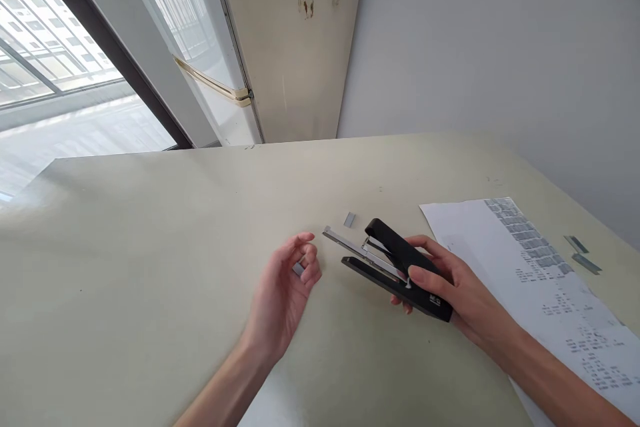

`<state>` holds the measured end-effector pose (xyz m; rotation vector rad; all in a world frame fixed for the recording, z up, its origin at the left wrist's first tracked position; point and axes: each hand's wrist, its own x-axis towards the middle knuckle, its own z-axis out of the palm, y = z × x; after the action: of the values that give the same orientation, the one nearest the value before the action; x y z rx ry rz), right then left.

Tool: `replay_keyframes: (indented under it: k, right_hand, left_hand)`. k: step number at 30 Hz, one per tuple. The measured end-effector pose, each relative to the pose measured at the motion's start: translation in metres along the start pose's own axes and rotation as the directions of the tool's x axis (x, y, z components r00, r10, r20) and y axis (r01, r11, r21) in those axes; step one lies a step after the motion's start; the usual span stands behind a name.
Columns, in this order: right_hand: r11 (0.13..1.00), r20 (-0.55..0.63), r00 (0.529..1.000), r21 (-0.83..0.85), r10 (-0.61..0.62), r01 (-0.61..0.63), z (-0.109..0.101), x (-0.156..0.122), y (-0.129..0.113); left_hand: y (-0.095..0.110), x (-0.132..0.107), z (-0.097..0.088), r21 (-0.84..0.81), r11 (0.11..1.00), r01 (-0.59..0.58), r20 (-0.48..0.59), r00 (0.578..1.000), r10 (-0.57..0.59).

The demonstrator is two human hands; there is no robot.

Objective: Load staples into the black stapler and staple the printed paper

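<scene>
My right hand (445, 280) is wrapped round a black stapler (400, 253), which is tilted above the table. The stapler's top arm is swung up, and its metal staple magazine (363, 253) sticks out toward the left, between the arm and the black base. Just left of its tip is my left hand (290, 280), palm turned inward and fingers curled. A small grey staple strip (299, 269) shows among those fingers, partly hidden by them. On the table just beyond the magazine's tip lies another short staple strip (349, 219).
A printed white sheet of paper (480, 247) lies at the right, partly under my right forearm. Two more staple strips (586, 263) rest beyond it near the wall (475, 47). Past the pale table's (150, 247) far edge stands a fridge (295, 67), with a window at the left.
</scene>
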<state>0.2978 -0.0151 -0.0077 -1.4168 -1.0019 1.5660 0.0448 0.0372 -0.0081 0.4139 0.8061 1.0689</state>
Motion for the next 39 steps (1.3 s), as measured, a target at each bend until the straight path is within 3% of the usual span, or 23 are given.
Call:
replay_keyframes:
  k: [2, 5, 9, 12, 15, 20, 22, 25, 27, 30, 34, 39]
  right_hand:
    - [0.987, -0.094, 0.993, -0.147, -0.074, 0.060, 0.000, -0.001, 0.002]
    - [0.930, -0.173, 0.963, -0.342, -0.206, 0.137, 0.003, -0.002, 0.003]
    - [0.885, -0.188, 0.929, -0.410, -0.318, 0.220, 0.009, -0.006, 0.005]
    - [0.869, -0.147, 0.928, -0.425, -0.342, 0.253, 0.013, -0.007, 0.005]
    - [0.861, -0.131, 0.926, -0.433, -0.353, 0.267, 0.016, -0.008, 0.005]
    - [0.829, -0.145, 0.914, -0.492, -0.380, 0.266, 0.015, -0.006, 0.007]
    - [0.796, -0.163, 0.899, -0.547, -0.406, 0.260, 0.013, -0.006, 0.008]
    - [0.734, -0.183, 0.873, -0.633, -0.453, 0.248, 0.011, -0.005, 0.011]
    - [0.684, -0.173, 0.858, -0.686, -0.483, 0.248, 0.011, -0.004, 0.012]
    - [0.613, -0.117, 0.843, -0.739, -0.526, 0.280, 0.014, 0.000, 0.009]
    - [0.494, -0.010, 0.795, -0.788, -0.606, 0.367, 0.026, 0.016, -0.007]
    - [0.415, 0.120, 0.725, -0.752, -0.678, 0.512, 0.058, 0.063, -0.030]
  left_hand:
    - [-0.002, -0.004, -0.002, 0.321, 0.936, -0.146, -0.006, 0.988, 0.157]
    - [-0.006, -0.011, -0.002, 0.689, 0.677, -0.260, 0.094, 0.958, 0.272]
    - [-0.014, -0.013, -0.001, 0.812, 0.406, -0.419, 0.326, 0.903, 0.280]
    - [-0.019, -0.013, -0.001, 0.814, 0.318, -0.486, 0.420, 0.870, 0.258]
    - [-0.019, -0.013, 0.000, 0.812, 0.363, -0.457, 0.394, 0.888, 0.236]
    - [-0.008, -0.008, 0.001, 0.705, 0.643, -0.300, 0.245, 0.953, 0.176]
    - [-0.003, -0.004, 0.000, 0.560, 0.798, -0.222, 0.166, 0.974, 0.154]
    - [0.004, 0.002, -0.002, 0.166, 0.984, -0.065, 0.073, 0.996, 0.053]
    - [0.008, 0.003, -0.003, -0.085, 0.996, 0.036, 0.061, 0.998, -0.031]
    - [0.013, 0.001, -0.003, -0.294, 0.950, 0.107, 0.081, 0.993, -0.087]
    - [0.014, -0.001, -0.005, -0.383, 0.915, 0.126, 0.106, 0.990, -0.092]
    - [0.012, 0.001, -0.011, -0.429, 0.896, 0.112, 0.091, 0.993, -0.080]
